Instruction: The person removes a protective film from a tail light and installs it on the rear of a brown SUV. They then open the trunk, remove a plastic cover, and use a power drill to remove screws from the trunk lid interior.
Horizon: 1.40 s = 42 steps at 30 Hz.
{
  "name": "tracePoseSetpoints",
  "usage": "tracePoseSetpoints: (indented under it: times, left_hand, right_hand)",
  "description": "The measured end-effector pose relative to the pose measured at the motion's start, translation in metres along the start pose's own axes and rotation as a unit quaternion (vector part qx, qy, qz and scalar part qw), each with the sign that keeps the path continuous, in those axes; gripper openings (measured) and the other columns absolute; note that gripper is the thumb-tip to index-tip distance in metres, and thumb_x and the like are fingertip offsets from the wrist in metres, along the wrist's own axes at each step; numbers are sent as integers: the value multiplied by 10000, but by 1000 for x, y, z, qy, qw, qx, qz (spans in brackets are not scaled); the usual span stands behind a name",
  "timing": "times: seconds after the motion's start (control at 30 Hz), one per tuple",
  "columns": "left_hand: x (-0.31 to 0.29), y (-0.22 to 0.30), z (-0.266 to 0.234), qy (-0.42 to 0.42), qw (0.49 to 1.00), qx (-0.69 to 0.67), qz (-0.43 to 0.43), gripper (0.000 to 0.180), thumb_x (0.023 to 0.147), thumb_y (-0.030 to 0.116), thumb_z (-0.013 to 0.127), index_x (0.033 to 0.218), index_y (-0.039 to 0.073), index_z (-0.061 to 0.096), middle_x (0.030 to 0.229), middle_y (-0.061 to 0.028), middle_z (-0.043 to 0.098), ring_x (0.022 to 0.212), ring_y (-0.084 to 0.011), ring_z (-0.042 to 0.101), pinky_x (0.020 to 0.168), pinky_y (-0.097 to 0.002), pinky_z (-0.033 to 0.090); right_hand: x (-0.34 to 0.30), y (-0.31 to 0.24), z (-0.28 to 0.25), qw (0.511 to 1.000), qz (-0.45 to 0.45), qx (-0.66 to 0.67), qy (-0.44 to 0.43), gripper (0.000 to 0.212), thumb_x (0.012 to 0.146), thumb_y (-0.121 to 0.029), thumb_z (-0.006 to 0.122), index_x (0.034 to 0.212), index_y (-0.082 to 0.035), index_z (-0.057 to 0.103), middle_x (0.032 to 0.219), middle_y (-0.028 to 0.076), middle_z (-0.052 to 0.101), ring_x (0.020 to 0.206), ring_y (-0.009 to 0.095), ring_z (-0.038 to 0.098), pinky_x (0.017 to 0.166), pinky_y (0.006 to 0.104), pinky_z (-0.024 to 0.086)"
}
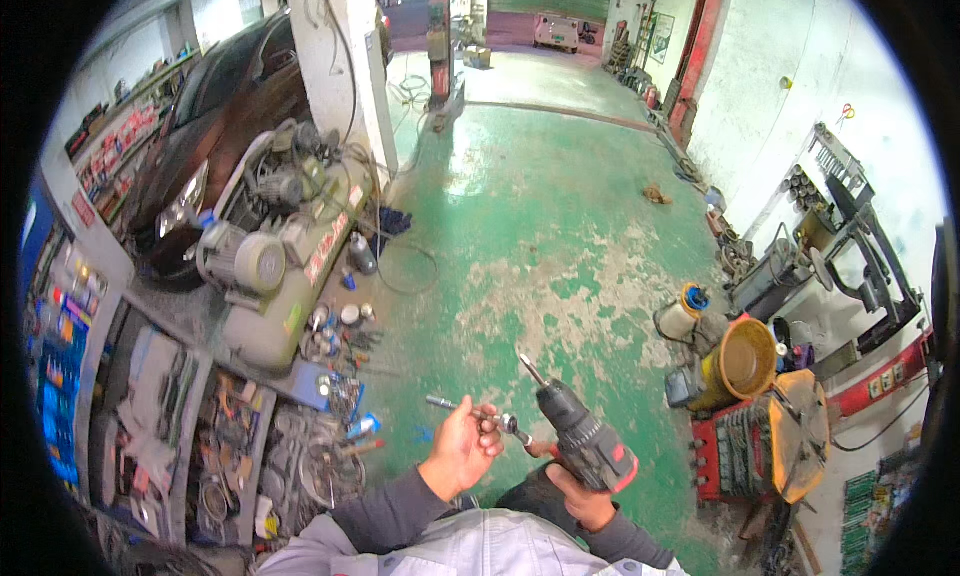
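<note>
My left hand (462,448) is closed, its thumb and fingers round a socket ratchet. The ratchet's round head (508,423) sticks out to the right of the fingers, and a grey metal socket or extension (439,402) shows beyond them on the left. My right hand (582,498) grips a black and red cordless drill (585,438) pointing up and away. A slim metal bit (532,369) sits in its chuck. The ratchet's handle end reaches the right hand's fingers beside the drill; whether they grip it too I cannot tell. The drill's handle is mostly hidden.
On the left stand an air compressor (262,331), a dark car (215,106) and shelves of tools (220,456). At right are a yellow bucket (748,360), a red rack (725,454) and a spray bottle (682,316). Green worn floor (560,286) stretches ahead; a hose (410,286) lies near the compressor.
</note>
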State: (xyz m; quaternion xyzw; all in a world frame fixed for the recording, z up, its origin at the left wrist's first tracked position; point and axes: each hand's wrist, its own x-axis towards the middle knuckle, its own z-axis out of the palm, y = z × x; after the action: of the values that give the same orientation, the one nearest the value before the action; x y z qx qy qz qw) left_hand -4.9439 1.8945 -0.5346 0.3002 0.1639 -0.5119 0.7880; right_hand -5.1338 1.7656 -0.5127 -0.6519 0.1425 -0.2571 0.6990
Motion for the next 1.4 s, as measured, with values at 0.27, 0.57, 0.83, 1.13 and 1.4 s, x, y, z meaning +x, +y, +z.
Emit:
tracePoseSetpoints:
  times: [0.27,0.57,0.83,1.13,1.4]
  left_hand:
    - [214,118,25,42,999,1,33,479,1097,478,426,981,65,637,730,-17,522,636,-188,461,602,-350,380]
    - [388,259,163,107,983,-77,125,452,1094,485,442,939,102,625,731,-1,495,635,-168,420,616,-347,377]
    - [605,411,221,85,977,-104,166,475,1097,495,445,910,103,639,729,4,496,631,-160,440,604,-337,381]
    - [850,611,371,83,992,-29,95,485,1107,494,423,929,97,638,744,-8,511,650,-161,448,617,-335,387]
    - [1094,768,463,93,991,16,95,485,1114,489,408,942,91,626,751,-12,501,666,-167,450,627,-341,385]
  right_hand:
    - [227,102,-95,987,-13,-48,153,177,853,-64,799,1010,-25,728,883,38,728,787,150,692,734,311,550]
    - [576,94,-159,963,91,246,66,246,880,-27,656,1117,-8,595,912,102,658,876,252,655,864,431,528]
    - [872,134,-170,915,75,396,28,319,891,-103,604,1198,-26,570,876,125,617,876,289,601,883,476,503]
    - [1176,138,-183,884,106,445,98,293,863,-147,620,1140,-57,590,821,94,597,834,286,605,860,478,500]
    - [1457,228,-229,885,57,455,82,248,852,-141,612,1083,-60,571,821,102,601,842,281,604,868,463,499]
